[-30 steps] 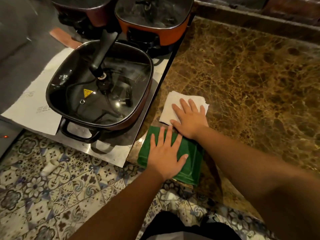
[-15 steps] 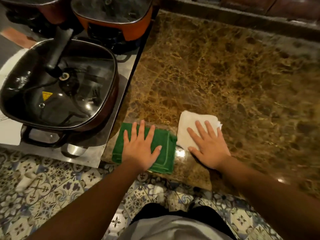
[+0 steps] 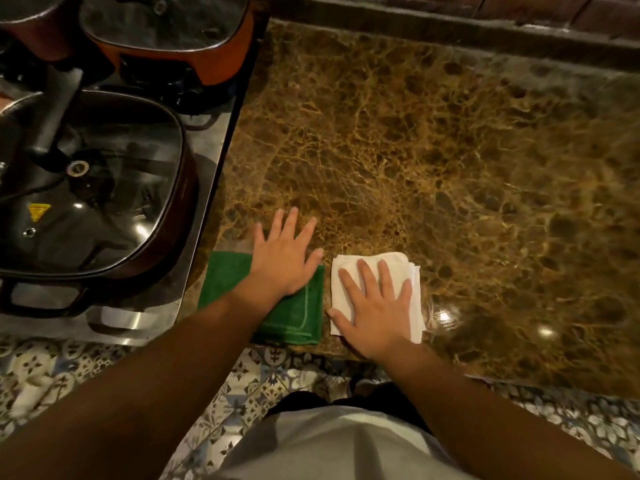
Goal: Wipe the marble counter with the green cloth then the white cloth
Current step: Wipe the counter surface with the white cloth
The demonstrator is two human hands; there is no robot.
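A folded green cloth lies at the front left corner of the brown marble counter. My left hand lies flat on its far right part, fingers spread, with the fingertips past the cloth's far edge on bare marble. Just to the right, almost touching it, is a folded white cloth. My right hand presses flat on it with fingers apart. Neither hand curls around its cloth.
Left of the counter is a steel stove top with a dark square pan under a glass lid and an orange pan behind it. A raised dark ledge runs along the back. Patterned floor tiles lie below the front edge.
The white cloth and my right hand slid from behind the green cloth to its right side. My left hand crept forward over the green cloth's far edge.
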